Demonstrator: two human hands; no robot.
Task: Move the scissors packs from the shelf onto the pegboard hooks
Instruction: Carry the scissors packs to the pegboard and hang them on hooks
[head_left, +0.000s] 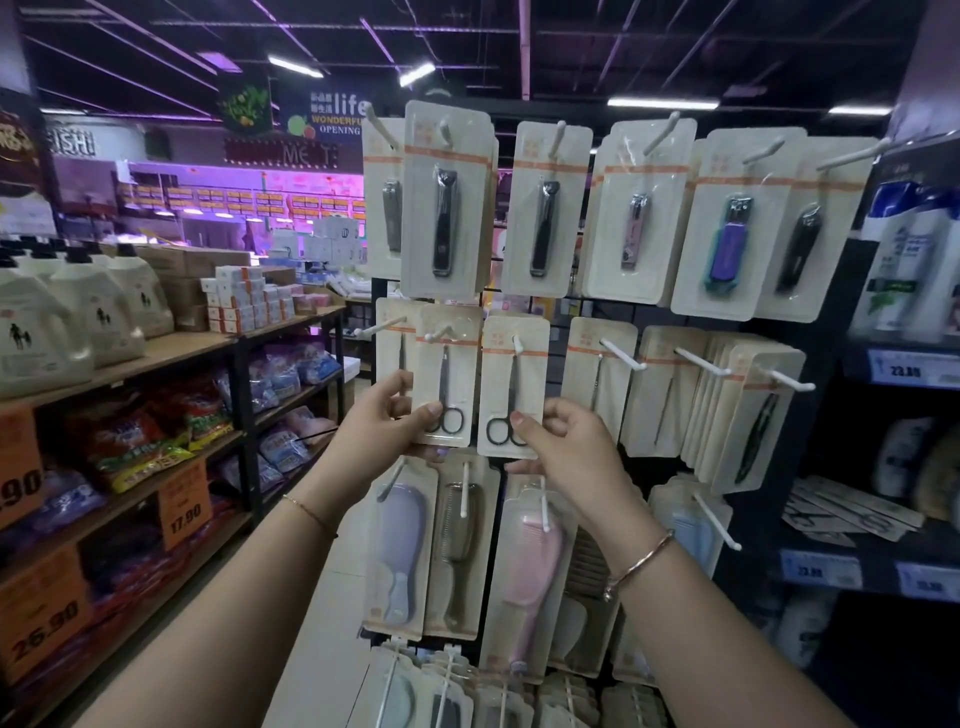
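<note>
Two cream card packs with small black scissors hang side by side in the pegboard's middle row. My left hand (384, 421) pinches the bottom of the left scissors pack (451, 364), which sits on a white hook (439, 332). With my right hand (558, 434) I grip the lower edge of the right scissors pack (514, 374), threaded on its own hook (518, 343). More scissors packs (852, 512) lie flat in a loose pile on the dark shelf at the right.
Nail clipper packs (447, 208) fill the top row, and combs and brushes (400, 551) hang below. Long white hooks (717, 514) stick out toward me. Tweezer packs (748, 410) hang at the right. A wooden shelf unit with detergent jugs (78, 312) stands to the left.
</note>
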